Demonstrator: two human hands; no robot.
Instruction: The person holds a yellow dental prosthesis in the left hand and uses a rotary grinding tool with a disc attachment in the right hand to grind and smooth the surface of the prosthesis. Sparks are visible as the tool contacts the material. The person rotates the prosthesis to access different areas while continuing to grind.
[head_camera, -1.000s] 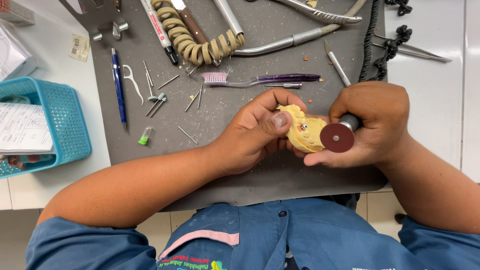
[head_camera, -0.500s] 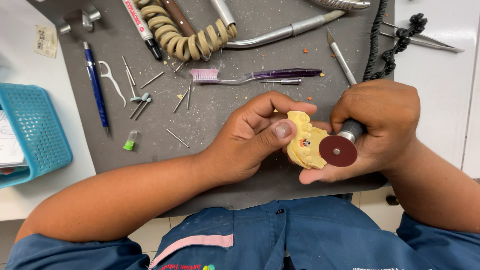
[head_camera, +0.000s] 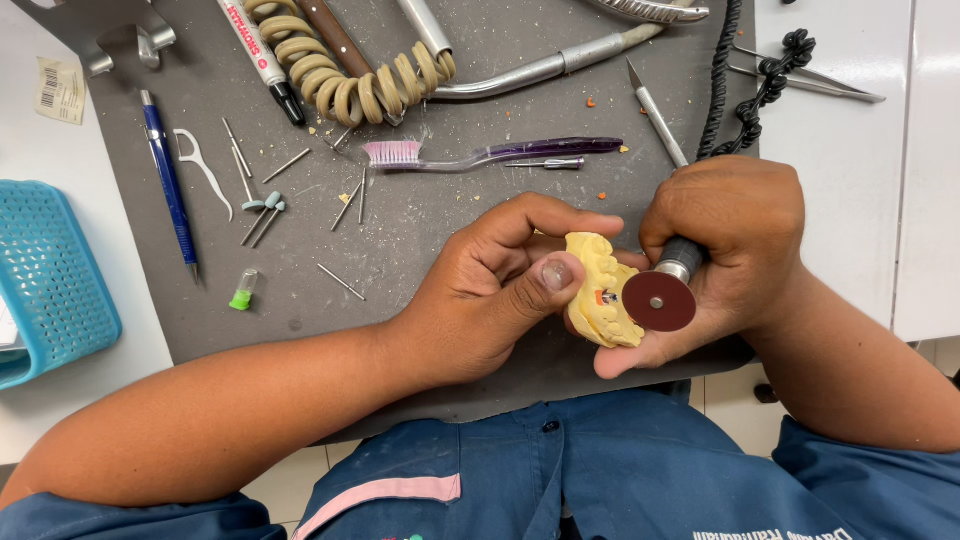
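Observation:
My left hand (head_camera: 490, 290) grips a yellow plaster tooth model (head_camera: 598, 290), thumb pressed on its near face. My right hand (head_camera: 725, 240) is wrapped around a rotary handpiece (head_camera: 680, 258) tipped with a dark red disc (head_camera: 659, 301). The disc sits flat against the model's right side. Both hands hover over the near edge of a grey work mat (head_camera: 420, 250).
A purple toothbrush (head_camera: 490, 155), several loose burs (head_camera: 260, 200), a blue pen (head_camera: 168, 180), a coiled beige cable (head_camera: 340, 75), a scalpel (head_camera: 655, 115) and a small green-capped vial (head_camera: 241, 291) lie on the mat. A blue basket (head_camera: 50, 270) stands at left. A black cord (head_camera: 735, 80) runs down the right.
Both hands with the model and disc stay together. The camera has shifted, so the mat and tools appear further left and up.

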